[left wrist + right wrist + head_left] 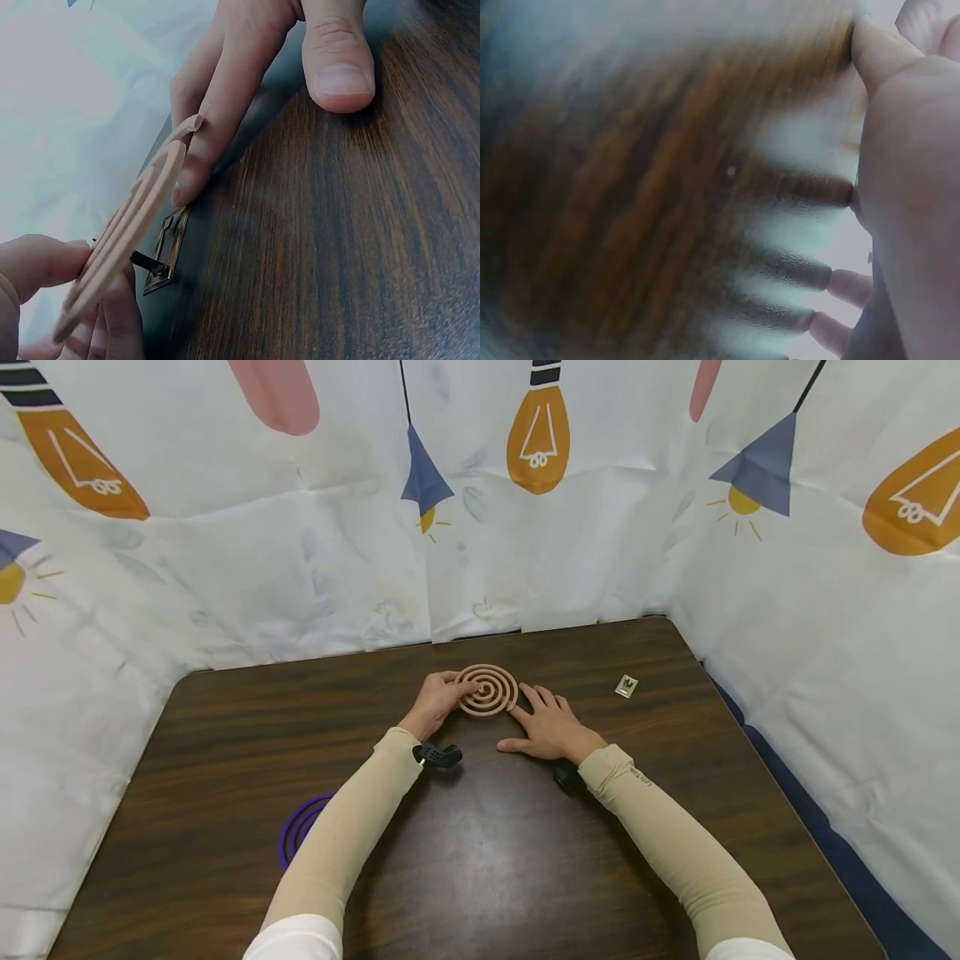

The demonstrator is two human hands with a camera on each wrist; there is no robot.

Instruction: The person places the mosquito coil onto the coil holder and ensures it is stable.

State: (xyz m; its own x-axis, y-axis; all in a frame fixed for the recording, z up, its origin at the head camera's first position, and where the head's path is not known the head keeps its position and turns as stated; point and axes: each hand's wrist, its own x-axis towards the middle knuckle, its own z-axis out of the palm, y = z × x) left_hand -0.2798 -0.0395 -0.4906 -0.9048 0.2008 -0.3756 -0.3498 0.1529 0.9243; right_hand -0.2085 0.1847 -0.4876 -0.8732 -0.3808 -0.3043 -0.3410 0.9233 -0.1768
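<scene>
A tan mosquito coil (pixel 487 716) lies toward the back of the table. My left hand (pixel 435 700) pinches its left side, the thumb reaching over the top rings. In the left wrist view the coil (pixel 124 232) tilts above a small metal coil stand (pixel 169 255), whose prong points up at the coil's middle. My right hand (pixel 553 731) rests spread on the table, with fingertips right at the coil's right edge. The right wrist view shows that hand (pixel 919 172) from underneath, fingertips down on the wood.
A second small metal stand (pixel 626 686) lies at the back right of the brown table (pixel 480 843). Purple coils (pixel 288 839) lie at the left, partly behind the left forearm. A printed white curtain (pixel 330 568) hangs behind the back edge.
</scene>
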